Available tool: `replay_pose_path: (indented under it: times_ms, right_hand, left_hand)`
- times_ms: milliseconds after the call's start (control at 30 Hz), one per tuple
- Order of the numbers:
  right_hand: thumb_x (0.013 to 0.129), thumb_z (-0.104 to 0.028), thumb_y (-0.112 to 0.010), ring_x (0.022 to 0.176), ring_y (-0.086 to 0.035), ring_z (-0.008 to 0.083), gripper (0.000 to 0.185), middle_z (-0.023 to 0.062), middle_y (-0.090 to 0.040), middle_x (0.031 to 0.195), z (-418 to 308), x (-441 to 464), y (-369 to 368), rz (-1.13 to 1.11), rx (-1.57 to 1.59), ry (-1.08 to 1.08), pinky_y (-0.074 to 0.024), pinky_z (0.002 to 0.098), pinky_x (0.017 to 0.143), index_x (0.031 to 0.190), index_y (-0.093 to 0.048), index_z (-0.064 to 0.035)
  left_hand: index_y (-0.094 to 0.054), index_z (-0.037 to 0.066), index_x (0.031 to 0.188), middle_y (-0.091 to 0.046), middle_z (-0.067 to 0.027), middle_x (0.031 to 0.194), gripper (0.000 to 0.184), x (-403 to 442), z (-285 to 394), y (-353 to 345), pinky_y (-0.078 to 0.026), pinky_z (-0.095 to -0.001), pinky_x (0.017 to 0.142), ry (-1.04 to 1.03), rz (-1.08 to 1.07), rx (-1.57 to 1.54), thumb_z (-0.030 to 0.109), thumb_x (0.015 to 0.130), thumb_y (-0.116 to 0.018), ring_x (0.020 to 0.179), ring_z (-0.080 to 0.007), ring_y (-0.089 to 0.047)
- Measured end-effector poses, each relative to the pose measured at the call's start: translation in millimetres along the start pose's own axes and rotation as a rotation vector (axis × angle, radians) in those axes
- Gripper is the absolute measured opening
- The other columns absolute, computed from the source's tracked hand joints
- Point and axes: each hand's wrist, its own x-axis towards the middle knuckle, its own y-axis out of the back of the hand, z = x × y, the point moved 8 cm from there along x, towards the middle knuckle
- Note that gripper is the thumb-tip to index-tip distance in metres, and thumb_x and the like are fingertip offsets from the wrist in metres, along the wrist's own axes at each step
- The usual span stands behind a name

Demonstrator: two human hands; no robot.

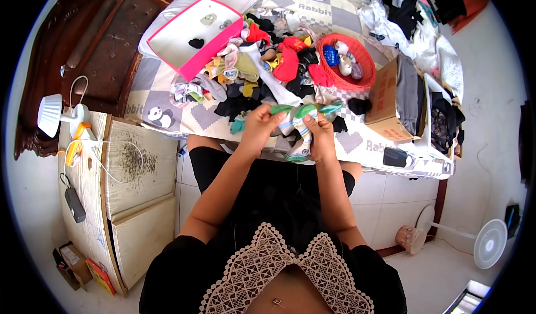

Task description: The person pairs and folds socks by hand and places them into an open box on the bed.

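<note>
The left hand (261, 128) and right hand (322, 135) pinch green-and-white socks (301, 127) above the bed's (204, 117) near edge; heaped clothes (286, 63) crowd just beyond, a phone (395, 157) beside that edge.

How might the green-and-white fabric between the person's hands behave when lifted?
The green-and-white fabric would probably flop, since one end droops beside the right hand. It looks thin, so likely light. Being softly creased, it probably wouldn't roll.

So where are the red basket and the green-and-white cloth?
Red basket (366, 71): head view, on its side wall.
Green-and-white cloth (302, 143): head view, on its hanging part.
</note>
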Motion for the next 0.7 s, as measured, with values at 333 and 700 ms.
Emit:
replay_pose_path:
  times_ms: [333,700]
  right_hand:
    - [0.084,-0.013,-0.063,0.074,-0.057,0.0078,0.015,0.0026,-0.065,0.085,-4.1,-3.6,-6.6,-0.001,0.034,0.033,-0.0454,0.0230,0.068,0.093,-0.065,-0.0015]
    - [0.080,-0.005,-0.066,0.069,-0.052,0.0048,0.008,0.0004,-0.061,0.078,-7.8,-1.1,-30.5,-0.087,-0.265,0.216,-0.0422,0.0192,0.064,0.086,-0.066,0.0004]
  left_hand:
    - [-0.049,0.003,0.077,-0.043,0.0055,0.062,0.021,10.7,8.8,23.8,-0.026,-0.0191,0.046,-0.176,0.174,0.135,0.019,0.088,-0.058,0.055,-0.0006,-0.034]
    - [-0.058,0.001,0.093,-0.053,0.0031,0.073,0.025,0.4,1.2,0.4,-0.040,-0.0180,0.055,0.087,0.026,-0.034,0.025,0.093,-0.050,0.064,-0.0031,-0.047]
